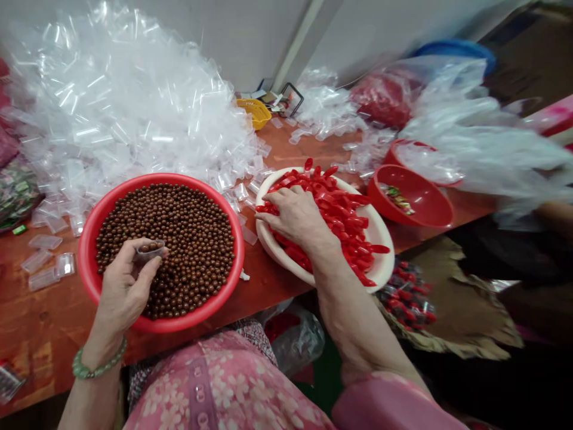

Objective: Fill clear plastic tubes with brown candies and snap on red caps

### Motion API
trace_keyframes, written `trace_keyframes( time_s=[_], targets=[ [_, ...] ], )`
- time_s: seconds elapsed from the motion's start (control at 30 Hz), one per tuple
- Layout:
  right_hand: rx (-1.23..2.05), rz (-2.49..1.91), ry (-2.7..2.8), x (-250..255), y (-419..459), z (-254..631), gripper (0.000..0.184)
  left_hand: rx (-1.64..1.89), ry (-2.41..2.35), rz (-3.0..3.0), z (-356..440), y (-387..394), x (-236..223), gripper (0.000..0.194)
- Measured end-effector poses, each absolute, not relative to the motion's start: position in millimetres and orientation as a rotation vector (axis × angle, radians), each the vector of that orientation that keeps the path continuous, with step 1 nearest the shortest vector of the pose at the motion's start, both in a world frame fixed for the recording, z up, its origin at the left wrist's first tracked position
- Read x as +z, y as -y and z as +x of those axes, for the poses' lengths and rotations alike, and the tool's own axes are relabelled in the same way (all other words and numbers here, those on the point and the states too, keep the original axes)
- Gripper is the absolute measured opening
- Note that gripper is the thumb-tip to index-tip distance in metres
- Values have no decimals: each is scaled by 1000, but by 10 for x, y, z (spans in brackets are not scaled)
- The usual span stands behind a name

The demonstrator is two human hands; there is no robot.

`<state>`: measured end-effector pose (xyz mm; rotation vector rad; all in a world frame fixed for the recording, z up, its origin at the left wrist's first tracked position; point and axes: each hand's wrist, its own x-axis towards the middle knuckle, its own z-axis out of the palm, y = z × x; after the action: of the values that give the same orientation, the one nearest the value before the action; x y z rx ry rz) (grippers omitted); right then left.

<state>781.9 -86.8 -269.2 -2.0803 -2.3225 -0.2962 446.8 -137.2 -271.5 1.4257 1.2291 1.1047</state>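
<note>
My left hand [128, 280] is closed around a small clear plastic container [150, 253] with brown balls inside, its open end showing. It is over a red basin [239, 239] full of shiny brown chocolate-like balls [179, 239]. To the right, my right hand [295, 215] reaches into a cream-white basin [385, 272] heaped with red plastic pieces [342, 221] that have tapered ends. Its fingers curl among the red pieces, and a red piece shows by the fingertips. Whether the fingers grip it is hard to see.
Clear plastic containers [134, 101] form a big pile behind the red basin. At the right are red bowls [412, 197], one with small wrappers in it, and plastic bags [483, 131]. A yellow basket [254, 112] stands at the back. Filled red-and-clear pieces [409, 298] lie on brown material lower right.
</note>
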Motion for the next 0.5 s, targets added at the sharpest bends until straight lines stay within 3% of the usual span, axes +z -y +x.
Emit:
trace_keyframes(
  time_s=[0.27,0.5],
  targets=[
    [-213,-2050,2334,-2936,758,7985,18,1106,-1090,1246,4578,1327,-2754,22],
    [-23,-1825,1801,-2824,855,8252,30,1076,-814,1000,4539,1388,-2700,25]
  ],
)
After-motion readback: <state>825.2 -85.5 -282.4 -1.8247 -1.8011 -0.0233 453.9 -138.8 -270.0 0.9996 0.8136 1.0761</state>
